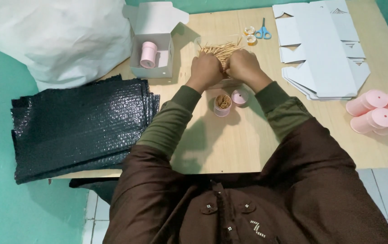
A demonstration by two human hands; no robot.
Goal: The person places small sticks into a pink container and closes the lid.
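Upper centre of frame: both hands side by side on a wooden table [248,144], knuckles toward the camera. The left hand [206,70] and right hand [244,67] are each curled into a closed fist around a bundle of toothpicks [221,49], which fans out beyond the fingers toward the top of the frame. The two fists touch or nearly touch; cannot tell which.

Just below the hands, nearer the camera: a small pink tub [222,105], upright, open, packed with toothpicks. Its pink lid [239,96] lies flat just beside it on the right.

Upper left of the hands: an open white box [153,54], flap raised, with one pink capped tub [148,54] inside. Left of that, upper left corner: a large white sack [58,36].

Left of frame: a stack of black bubble-wrap sheets [78,126], lying over the table's left edge.

Top centre, beyond the toothpicks: blue scissors [262,30] and two small tape rolls [250,35], close together.

Upper right: a pile of flat white box blanks [325,49], unfolded, fanned slightly.

Right edge: a cluster of pink tubs [379,113] lying on their sides, lids on, touching one another.

No readable labels at this size. Nothing lies between the hands and the open tub.
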